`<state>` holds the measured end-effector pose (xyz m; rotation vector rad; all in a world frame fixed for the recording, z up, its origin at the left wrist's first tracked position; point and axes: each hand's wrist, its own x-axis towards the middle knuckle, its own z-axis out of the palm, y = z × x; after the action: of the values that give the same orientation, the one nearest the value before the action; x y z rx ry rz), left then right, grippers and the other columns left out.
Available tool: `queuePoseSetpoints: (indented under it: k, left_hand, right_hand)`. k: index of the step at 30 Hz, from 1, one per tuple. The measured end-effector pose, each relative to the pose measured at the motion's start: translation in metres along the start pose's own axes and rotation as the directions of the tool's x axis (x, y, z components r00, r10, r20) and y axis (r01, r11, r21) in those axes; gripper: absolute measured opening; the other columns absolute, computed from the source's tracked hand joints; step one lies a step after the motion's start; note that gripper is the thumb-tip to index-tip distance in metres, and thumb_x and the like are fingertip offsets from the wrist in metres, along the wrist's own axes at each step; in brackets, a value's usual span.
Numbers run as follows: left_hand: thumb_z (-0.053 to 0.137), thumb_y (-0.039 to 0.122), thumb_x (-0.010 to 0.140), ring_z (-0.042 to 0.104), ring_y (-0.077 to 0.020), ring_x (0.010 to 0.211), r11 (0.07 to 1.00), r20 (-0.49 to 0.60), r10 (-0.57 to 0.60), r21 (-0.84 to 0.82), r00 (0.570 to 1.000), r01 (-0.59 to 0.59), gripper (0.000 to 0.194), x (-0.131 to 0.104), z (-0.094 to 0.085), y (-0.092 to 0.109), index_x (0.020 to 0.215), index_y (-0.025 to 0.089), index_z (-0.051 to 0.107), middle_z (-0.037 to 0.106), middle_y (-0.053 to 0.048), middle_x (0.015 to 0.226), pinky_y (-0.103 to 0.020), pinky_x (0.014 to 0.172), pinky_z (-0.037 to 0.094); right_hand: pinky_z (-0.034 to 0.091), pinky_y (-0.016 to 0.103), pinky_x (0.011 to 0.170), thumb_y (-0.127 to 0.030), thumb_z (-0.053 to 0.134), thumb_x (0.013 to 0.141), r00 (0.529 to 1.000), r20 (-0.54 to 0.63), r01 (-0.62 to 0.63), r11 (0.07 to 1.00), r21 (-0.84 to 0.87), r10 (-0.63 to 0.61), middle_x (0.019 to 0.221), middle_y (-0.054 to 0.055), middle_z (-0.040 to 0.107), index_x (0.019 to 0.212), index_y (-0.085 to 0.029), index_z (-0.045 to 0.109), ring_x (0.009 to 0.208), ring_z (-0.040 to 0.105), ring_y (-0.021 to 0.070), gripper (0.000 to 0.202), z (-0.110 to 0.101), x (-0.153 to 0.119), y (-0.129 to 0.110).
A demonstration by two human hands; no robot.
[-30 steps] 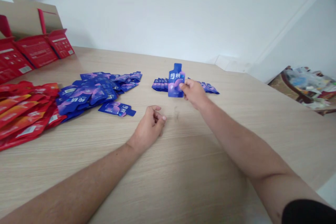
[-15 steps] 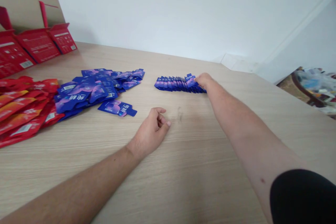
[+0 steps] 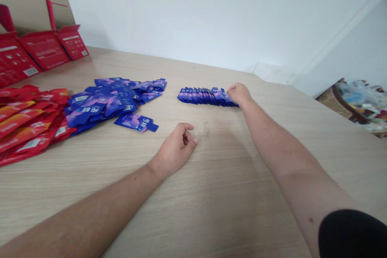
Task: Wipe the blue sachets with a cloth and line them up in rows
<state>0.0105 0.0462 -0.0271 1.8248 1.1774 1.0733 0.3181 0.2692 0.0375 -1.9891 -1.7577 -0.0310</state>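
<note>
My left hand [image 3: 177, 149] rests on the table with its fingers loosely curled, thumb apart from the forefinger, nothing between them. Just left of it lies a single blue-purple sachet [image 3: 136, 122], printed with white characters. My right hand [image 3: 238, 93] is at the right end of an overlapping row of blue sachets [image 3: 202, 96], its bent fingertips just by the last one. They look slightly parted and no sachet shows in them, though the hand's underside is hidden. A loose heap of blue sachets [image 3: 105, 100] lies to the left, beyond the single one.
Red and orange pouches [image 3: 27, 123] are piled at the left, against the blue heap. Behind them stand red cartons [image 3: 45, 50] with raised flaps. A white wall [image 3: 193, 16] borders the wooden table [image 3: 193, 209]. Plastic-wrapped items [image 3: 363, 98] sit beyond its right edge.
The sachet that my right hand held by its edge now lies on the right end of the row. That hand has drawn back slightly to the right; my left hand has barely moved.
</note>
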Motion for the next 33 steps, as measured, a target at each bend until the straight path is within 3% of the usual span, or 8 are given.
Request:
queuePoseSetpoints:
  k: [4, 7, 11, 14, 20, 23, 28, 33]
  left_hand:
    - [0.055, 0.031, 0.092, 0.057, -0.0141, 0.065, 0.973, 0.183, 0.098, 0.191, 0.978, -0.133, 0.012, -0.005, 0.003, 0.007, 0.090, 0.021, 0.062, 0.063, 0.001, 0.074, -0.027, 0.059, 0.042]
    - [0.057, 0.029, 0.090, 0.060, -0.0161, 0.069, 0.874, 0.322, 0.255, 0.326, 0.912, -0.360, 0.014, -0.008, 0.003, 0.011, 0.079, 0.021, 0.063, 0.067, -0.001, 0.076, -0.028, 0.061, 0.041]
    - [0.055, 0.031, 0.092, 0.062, -0.0169, 0.073, 0.783, 0.243, 0.420, 0.391, 0.874, -0.484, 0.017, -0.011, -0.001, 0.013, 0.084, 0.020, 0.064, 0.069, -0.003, 0.079, -0.028, 0.065, 0.043]
    - [0.052, 0.032, 0.094, 0.062, -0.0168, 0.073, 0.750, 0.121, 0.502, 0.432, 0.857, -0.501, 0.021, -0.012, -0.003, 0.015, 0.083, 0.018, 0.064, 0.069, -0.004, 0.080, -0.029, 0.064, 0.043]
    - [0.049, 0.035, 0.097, 0.062, -0.0172, 0.075, 0.619, 0.106, 0.660, 0.485, 0.744, -0.618, 0.027, -0.013, -0.004, 0.019, 0.081, 0.019, 0.064, 0.071, -0.005, 0.083, -0.032, 0.069, 0.046]
    - [0.046, 0.035, 0.098, 0.061, -0.0177, 0.076, 0.577, 0.136, 0.679, 0.508, 0.721, -0.640, 0.031, -0.013, -0.006, 0.021, 0.078, 0.019, 0.064, 0.070, -0.005, 0.081, -0.033, 0.071, 0.047]
    - [0.044, 0.031, 0.098, 0.060, -0.0202, 0.081, 0.605, 0.164, 0.635, 0.502, 0.755, -0.618, 0.029, -0.013, -0.012, 0.022, 0.082, 0.020, 0.065, 0.068, -0.006, 0.083, -0.036, 0.077, 0.047]
    - [0.055, 0.026, 0.091, 0.055, -0.0305, 0.114, 0.719, -0.109, 0.561, 0.555, 0.821, -0.418, 0.030, -0.007, -0.020, 0.019, 0.119, 0.018, 0.063, 0.065, -0.014, 0.119, -0.049, 0.099, 0.041]
  right_hand:
    - [0.048, 0.031, 0.074, -0.030, 0.060, 0.090, 0.985, 0.051, 0.158, 0.983, 0.095, -0.164, 0.093, 0.010, 0.075, 0.100, -0.015, 0.074, 0.080, 0.065, 0.0200, 0.023, -0.008, -0.038, -0.032]
    - [0.046, 0.028, 0.066, -0.030, 0.065, 0.088, 0.911, 0.207, 0.313, 0.925, 0.216, -0.357, 0.079, 0.004, 0.073, 0.100, -0.018, 0.075, 0.067, 0.063, 0.0157, 0.020, 0.000, -0.074, -0.077]
    - [0.048, 0.027, 0.067, -0.029, 0.070, 0.087, 0.749, 0.334, 0.462, 0.812, 0.357, -0.573, 0.080, 0.002, 0.074, 0.107, -0.019, 0.074, 0.066, 0.064, 0.0139, 0.023, 0.025, -0.118, -0.145]
    - [0.051, 0.029, 0.081, -0.036, 0.074, 0.085, 0.672, 0.328, 0.537, 0.742, 0.402, -0.664, 0.103, 0.009, 0.076, 0.116, -0.017, 0.072, 0.087, 0.070, 0.0182, 0.037, 0.048, -0.135, -0.189]
    - [0.049, 0.038, 0.092, -0.054, 0.076, 0.080, 0.639, 0.337, 0.593, 0.722, 0.357, -0.692, 0.111, 0.017, 0.073, 0.103, -0.016, 0.074, 0.103, 0.067, 0.0288, 0.045, 0.089, -0.147, -0.246]
    - [0.050, 0.037, 0.079, -0.057, 0.080, 0.075, 0.661, 0.377, 0.571, 0.761, 0.308, -0.649, 0.091, 0.014, 0.073, 0.085, -0.017, 0.072, 0.087, 0.067, 0.0278, 0.042, 0.096, -0.152, -0.257]
    - [0.046, 0.029, 0.067, -0.044, 0.062, 0.093, 0.697, 0.354, 0.534, 0.781, 0.325, -0.624, 0.075, 0.005, 0.070, 0.082, -0.018, 0.069, 0.072, 0.062, 0.0193, 0.029, 0.079, -0.154, -0.241]
    - [0.045, 0.028, 0.081, -0.027, 0.057, 0.093, 0.693, 0.251, 0.566, 0.725, 0.392, -0.676, 0.098, 0.003, 0.072, 0.101, -0.019, 0.070, 0.092, 0.063, 0.0186, 0.017, 0.024, -0.147, -0.178]
